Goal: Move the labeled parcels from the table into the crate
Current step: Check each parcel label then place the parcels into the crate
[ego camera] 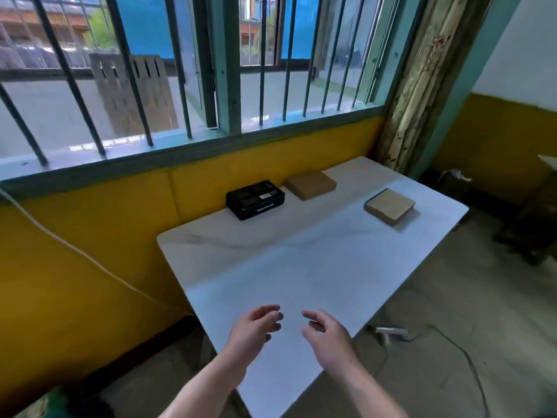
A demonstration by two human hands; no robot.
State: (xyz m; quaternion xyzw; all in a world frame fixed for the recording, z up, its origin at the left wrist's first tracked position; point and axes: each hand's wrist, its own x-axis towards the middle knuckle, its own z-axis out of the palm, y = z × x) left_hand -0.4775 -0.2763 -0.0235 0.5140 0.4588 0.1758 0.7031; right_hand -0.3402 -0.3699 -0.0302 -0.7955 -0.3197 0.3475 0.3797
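Over the near end of the smooth white table [301, 251], my left hand [256, 330] and right hand [327, 333] hover empty, fingers loosely spread. At the far end sit a glossy black box [255, 199] and two flat cardboard parcels [310, 184] [389, 205]. No crate shows. I judge the next move is a long reach forward.

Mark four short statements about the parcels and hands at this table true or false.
1. Three parcels lie on the white table. True.
2. The left hand grips the black rectangular box. False: the hand hovers empty over the table's near end, and the box lies untouched at the far end.
3. The brown cardboard parcel sits on the tan cardboard parcel. False: they lie apart, the tan one nearer the table's right edge.
4. The right hand holds nothing. True.
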